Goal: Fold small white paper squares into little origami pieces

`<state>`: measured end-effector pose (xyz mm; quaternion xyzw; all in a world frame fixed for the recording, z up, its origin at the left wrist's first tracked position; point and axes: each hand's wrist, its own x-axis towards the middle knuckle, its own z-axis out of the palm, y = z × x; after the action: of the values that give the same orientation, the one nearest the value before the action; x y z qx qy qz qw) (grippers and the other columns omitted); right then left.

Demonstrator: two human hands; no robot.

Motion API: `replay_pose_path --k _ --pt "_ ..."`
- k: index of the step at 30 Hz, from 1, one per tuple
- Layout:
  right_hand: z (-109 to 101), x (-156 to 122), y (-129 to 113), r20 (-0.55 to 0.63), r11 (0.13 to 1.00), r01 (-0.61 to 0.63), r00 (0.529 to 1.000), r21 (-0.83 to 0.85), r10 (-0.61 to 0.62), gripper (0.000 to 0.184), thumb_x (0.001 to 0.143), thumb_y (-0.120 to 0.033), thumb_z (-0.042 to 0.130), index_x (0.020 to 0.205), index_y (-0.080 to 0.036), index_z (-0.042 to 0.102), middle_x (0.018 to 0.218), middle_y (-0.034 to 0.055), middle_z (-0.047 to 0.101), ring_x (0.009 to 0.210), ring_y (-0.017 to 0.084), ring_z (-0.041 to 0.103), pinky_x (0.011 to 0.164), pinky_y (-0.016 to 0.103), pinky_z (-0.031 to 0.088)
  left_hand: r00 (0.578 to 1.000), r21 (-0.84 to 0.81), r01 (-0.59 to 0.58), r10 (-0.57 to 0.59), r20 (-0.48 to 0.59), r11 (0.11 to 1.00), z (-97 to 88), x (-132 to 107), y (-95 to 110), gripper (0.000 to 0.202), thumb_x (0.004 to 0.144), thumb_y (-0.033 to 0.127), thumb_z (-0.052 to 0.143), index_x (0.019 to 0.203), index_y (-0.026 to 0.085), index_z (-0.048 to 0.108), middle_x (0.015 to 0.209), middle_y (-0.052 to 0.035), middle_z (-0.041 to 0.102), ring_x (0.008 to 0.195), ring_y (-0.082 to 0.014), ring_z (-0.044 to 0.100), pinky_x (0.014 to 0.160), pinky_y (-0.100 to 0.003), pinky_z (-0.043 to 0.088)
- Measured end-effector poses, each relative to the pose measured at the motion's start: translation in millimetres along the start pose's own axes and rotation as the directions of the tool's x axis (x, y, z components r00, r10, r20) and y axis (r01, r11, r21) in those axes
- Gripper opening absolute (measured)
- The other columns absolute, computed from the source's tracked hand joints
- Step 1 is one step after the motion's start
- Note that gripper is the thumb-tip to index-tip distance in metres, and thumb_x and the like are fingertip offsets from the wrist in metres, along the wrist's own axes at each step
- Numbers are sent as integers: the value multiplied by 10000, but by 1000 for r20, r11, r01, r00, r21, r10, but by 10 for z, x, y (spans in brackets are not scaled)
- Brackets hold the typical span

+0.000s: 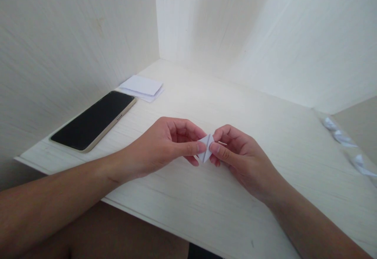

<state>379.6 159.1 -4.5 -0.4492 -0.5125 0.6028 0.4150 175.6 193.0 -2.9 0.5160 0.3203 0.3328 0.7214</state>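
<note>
A small folded white paper piece (pixel 206 148) with a centre crease sits between both hands, just above the pale wooden desk (pixel 265 141). My left hand (pixel 167 143) pinches its left side with thumb and fingers curled. My right hand (pixel 238 153) pinches its right side the same way. Both forearms reach in from the bottom corners of the view.
A black phone (pixel 94 120) lies face up at the desk's left, beside a small stack of white paper sheets (pixel 142 87). Several folded white paper pieces (pixel 343 138) lie along the right edge. White walls enclose the desk on the left and back.
</note>
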Motion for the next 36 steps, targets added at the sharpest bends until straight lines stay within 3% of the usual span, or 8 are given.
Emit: replay_pose_path --k 3,7,11,15,21,27,36 --pt "20 -12 21 -38 999 18 999 49 -16 282 803 -386 873 833 -229 641 702 -47 626 624 106 521 591 246 411 1000 -11 7 -7 17 1000 -2 -6 7 152 796 260 863 839 169 750 753 -4 765 692 -130 716 691 -256 603" --pt "56 -16 5 -97 993 114 988 -41 -118 211 789 -334 873 799 -230 691 802 -19 668 709 130 567 635 272 455 999 26 6 -6 32 1000 5 -7 24 168 815 282 850 819 164 730 720 10 736 688 -115 692 704 -244 589" --pt "100 -27 -24 -179 955 192 956 -225 -234 101 819 -259 831 782 -238 739 785 -2 711 743 157 626 698 309 530 998 137 -53 57 -25 989 34 -11 32 145 813 245 841 794 165 722 691 31 697 640 -94 634 626 -204 547" --pt "143 -57 -34 -236 938 197 934 -284 -268 35 860 -248 793 826 -244 785 804 10 775 759 173 697 736 331 586 986 237 -111 137 -96 965 67 -32 23 64 815 180 824 819 177 760 730 25 721 674 -102 647 650 -199 548" --pt "182 -95 -50 -236 926 229 923 -302 -305 48 873 -254 782 842 -261 817 874 17 817 814 193 751 771 333 624 968 259 -162 204 -145 952 111 -75 11 19 849 197 794 856 180 800 762 -5 761 724 -132 684 698 -234 579" --pt "211 -107 -25 -253 942 234 922 -241 -293 24 838 -271 828 857 -270 814 859 17 816 797 194 767 788 340 652 969 258 -138 185 -166 956 135 -80 0 54 810 154 823 833 192 793 789 4 765 744 -133 708 720 -232 593" --pt "217 -116 1 -249 894 275 894 -353 -374 20 862 -261 807 882 -261 802 861 17 807 784 194 761 770 350 652 917 419 -286 373 -140 862 157 -108 3 145 867 121 755 836 244 826 907 -11 682 808 -119 683 688 -200 580"
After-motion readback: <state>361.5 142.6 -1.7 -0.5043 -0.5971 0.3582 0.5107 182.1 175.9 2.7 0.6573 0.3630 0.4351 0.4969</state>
